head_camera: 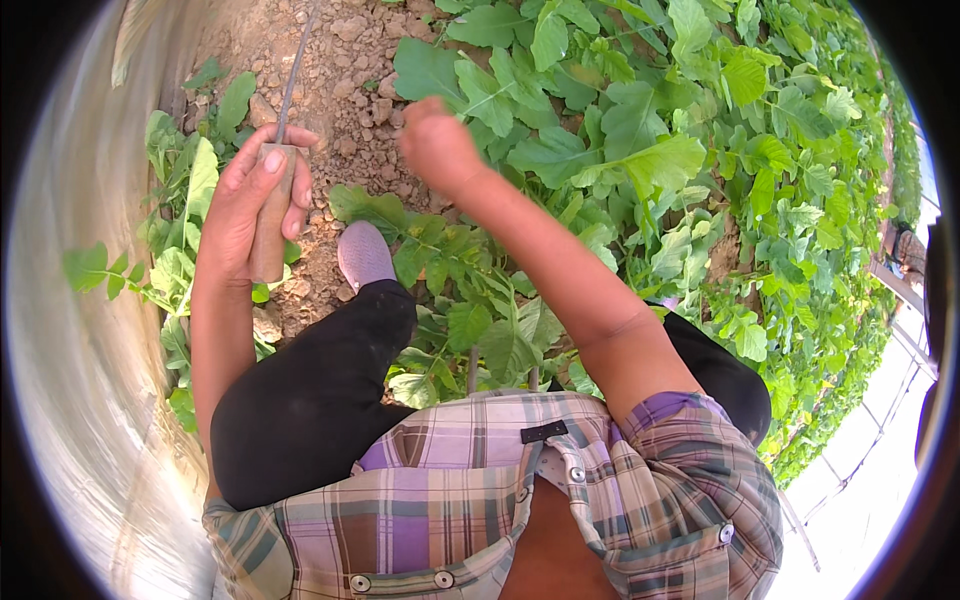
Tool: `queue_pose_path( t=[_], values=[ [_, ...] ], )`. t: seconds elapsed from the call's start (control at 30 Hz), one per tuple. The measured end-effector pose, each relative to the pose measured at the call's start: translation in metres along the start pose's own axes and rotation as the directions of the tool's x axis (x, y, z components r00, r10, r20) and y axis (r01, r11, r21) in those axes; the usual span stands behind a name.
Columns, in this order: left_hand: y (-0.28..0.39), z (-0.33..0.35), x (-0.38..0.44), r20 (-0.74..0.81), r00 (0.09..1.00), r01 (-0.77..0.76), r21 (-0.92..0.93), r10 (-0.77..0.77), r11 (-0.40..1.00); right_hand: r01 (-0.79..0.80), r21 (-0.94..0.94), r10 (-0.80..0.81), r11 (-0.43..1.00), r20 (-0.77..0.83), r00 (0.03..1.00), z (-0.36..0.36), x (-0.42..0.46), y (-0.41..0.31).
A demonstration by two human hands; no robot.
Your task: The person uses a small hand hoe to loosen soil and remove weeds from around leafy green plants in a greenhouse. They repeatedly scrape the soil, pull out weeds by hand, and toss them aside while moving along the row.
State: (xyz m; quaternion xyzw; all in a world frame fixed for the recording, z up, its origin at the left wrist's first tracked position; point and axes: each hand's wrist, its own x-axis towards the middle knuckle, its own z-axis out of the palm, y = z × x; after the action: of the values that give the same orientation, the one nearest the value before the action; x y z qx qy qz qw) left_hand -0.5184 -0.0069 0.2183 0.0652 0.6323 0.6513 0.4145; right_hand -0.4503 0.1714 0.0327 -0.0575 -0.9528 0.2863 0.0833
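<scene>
My left hand (244,187) grips the wooden handle (270,236) of a hand tool. A thin metal shaft (296,67) rises from that handle towards the top of the view, and its far end is cut off by the picture's edge. My right hand (442,146) is blurred, with its fingers curled in, beside the broad green leaves (429,71) of the crop. Its fingertips are turned from view, so whether it holds anything is hidden. Bare, cloddy soil (349,112) lies between my two hands.
Translucent plastic sheeting (90,322) runs along the left side. Dense leafy plants (637,135) fill the right, and smaller ones (176,262) grow against the sheeting. My shoe (365,253) rests among leaves and soil. Thin bars (862,480) show at lower right.
</scene>
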Motion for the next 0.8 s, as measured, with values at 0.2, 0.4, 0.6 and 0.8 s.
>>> queue_pose_path(
  t=[0.2, 0.4, 0.6, 0.8],
  values=[
    [-0.009, 0.005, 0.015, -0.003, 0.999, 0.041, -0.023, -0.042, 0.999, -0.523, -0.05, 0.523, 0.851, -0.017, 0.852, 0.02, 0.053, 0.086],
    [-0.015, 0.005, 0.017, -0.022, 0.998, 0.052, -0.01, -0.052, 0.999, -0.472, -0.114, 0.475, 0.874, 0.4, 0.784, 0.036, 0.081, 0.138],
    [-0.012, 0.006, 0.014, -0.006, 1.0, 0.023, -0.051, -0.023, 0.998, -0.4, 0.233, 0.462, 0.886, -0.386, 0.799, 0.02, 0.061, 0.052],
    [0.003, 0.017, -0.001, 0.073, 0.985, -0.152, -0.074, 0.157, 0.986, 0.318, 0.598, -0.182, 0.735, -0.278, 0.943, -0.011, 0.059, -0.112]
  ],
)
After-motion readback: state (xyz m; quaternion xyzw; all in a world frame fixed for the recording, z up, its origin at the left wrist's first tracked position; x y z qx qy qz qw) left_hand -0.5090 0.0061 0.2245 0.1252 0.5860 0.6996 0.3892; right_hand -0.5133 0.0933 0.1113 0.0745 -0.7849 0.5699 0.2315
